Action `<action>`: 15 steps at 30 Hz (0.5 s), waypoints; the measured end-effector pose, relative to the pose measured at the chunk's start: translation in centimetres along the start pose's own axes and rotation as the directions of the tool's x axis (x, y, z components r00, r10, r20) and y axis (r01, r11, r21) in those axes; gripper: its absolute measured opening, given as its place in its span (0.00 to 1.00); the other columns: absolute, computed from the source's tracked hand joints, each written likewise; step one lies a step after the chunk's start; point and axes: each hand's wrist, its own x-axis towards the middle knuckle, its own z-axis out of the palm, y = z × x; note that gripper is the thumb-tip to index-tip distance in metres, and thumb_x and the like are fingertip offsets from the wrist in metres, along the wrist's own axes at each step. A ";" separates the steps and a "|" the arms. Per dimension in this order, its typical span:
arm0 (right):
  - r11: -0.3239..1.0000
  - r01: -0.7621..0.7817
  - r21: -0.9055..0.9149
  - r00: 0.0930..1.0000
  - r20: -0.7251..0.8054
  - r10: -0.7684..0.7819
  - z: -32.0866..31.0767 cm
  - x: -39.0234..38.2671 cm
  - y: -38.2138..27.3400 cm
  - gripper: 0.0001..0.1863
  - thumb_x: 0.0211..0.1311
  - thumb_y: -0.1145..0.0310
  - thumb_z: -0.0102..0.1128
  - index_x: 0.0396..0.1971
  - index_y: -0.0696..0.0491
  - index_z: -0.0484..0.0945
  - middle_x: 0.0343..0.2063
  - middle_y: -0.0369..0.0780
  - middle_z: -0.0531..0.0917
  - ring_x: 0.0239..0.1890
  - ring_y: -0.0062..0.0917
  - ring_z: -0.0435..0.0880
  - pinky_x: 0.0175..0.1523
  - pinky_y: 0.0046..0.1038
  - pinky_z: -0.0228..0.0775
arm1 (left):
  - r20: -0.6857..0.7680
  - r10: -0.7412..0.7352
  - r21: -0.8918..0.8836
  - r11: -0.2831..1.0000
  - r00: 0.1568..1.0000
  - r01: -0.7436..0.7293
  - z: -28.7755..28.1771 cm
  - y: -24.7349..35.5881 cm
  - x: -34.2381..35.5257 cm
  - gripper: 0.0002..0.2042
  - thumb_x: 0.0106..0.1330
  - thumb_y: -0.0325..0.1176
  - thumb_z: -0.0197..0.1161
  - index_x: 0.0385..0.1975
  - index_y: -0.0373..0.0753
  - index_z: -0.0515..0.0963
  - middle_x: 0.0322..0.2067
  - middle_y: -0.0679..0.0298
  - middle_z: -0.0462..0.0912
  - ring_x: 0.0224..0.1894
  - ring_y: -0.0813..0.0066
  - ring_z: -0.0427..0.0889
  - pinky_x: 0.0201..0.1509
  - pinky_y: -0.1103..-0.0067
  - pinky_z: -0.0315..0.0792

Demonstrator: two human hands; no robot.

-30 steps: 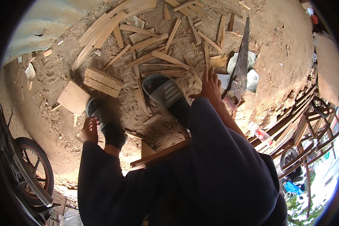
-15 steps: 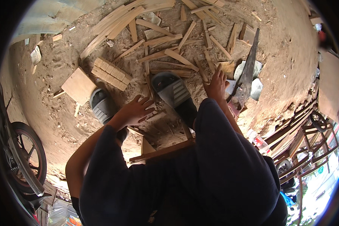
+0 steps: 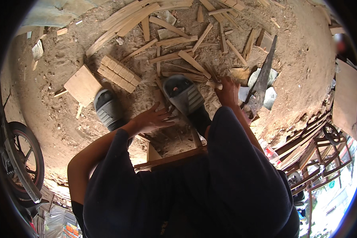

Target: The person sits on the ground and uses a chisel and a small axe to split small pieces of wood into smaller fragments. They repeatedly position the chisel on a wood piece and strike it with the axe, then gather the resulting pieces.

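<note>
My left hand (image 3: pixel 151 119) is held over the ground between my two sandalled feet, fingers spread and nothing in them. Beyond my right knee, my right hand (image 3: pixel 228 92) is closed on a wooden strip (image 3: pixel 213 84), whose pale end shows beside the fingers; the rest of it is hard to make out. Just right of that hand lies a handsaw (image 3: pixel 261 81) with a dark blade, its handle toward me. More loose wood strips (image 3: pixel 194 63) are scattered beyond my right sandal (image 3: pixel 184 95).
A stack of small wood blocks (image 3: pixel 119 74) and a square wooden board (image 3: pixel 82 86) lie near my left sandal (image 3: pixel 108 109). Long planks (image 3: pixel 127 23) curve across the far ground. A motorcycle wheel (image 3: pixel 25 158) stands at left, a wooden frame (image 3: pixel 325 158) at right.
My right hand has closed on a wooden strip. My left hand has moved slightly to the right, fingers still spread. The view has shifted a little.
</note>
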 end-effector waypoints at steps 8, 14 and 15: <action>0.963 -0.047 0.264 0.998 -0.015 0.053 1.5 0.4 -0.5 0.13 0.48 0.67 0.65 0.32 0.59 0.79 0.30 0.52 0.80 0.33 0.45 0.80 0.38 0.38 0.72 | -0.046 -0.009 0.138 0.990 0.999 0.016 1.2 -0.1 0.7 0.30 0.53 0.40 0.64 0.58 0.57 0.65 0.50 0.66 0.70 0.55 0.69 0.67 0.59 0.62 0.59; 0.674 -0.414 0.612 0.908 0.333 0.255 -2.9 2.9 -0.3 0.14 0.55 0.66 0.62 0.31 0.64 0.79 0.26 0.46 0.83 0.23 0.32 0.82 0.31 0.31 0.73 | 0.014 -0.052 0.088 0.995 0.999 0.051 0.3 -0.4 0.5 0.29 0.52 0.39 0.66 0.57 0.52 0.67 0.49 0.66 0.70 0.55 0.69 0.67 0.58 0.64 0.59; 0.507 -0.510 0.695 0.860 0.434 0.269 -4.2 4.5 0.2 0.14 0.55 0.67 0.62 0.36 0.63 0.79 0.28 0.45 0.83 0.25 0.29 0.82 0.32 0.29 0.74 | 0.038 -0.053 0.077 0.996 0.998 0.050 0.3 -0.5 0.2 0.30 0.51 0.39 0.67 0.57 0.52 0.67 0.50 0.66 0.69 0.57 0.69 0.66 0.58 0.64 0.59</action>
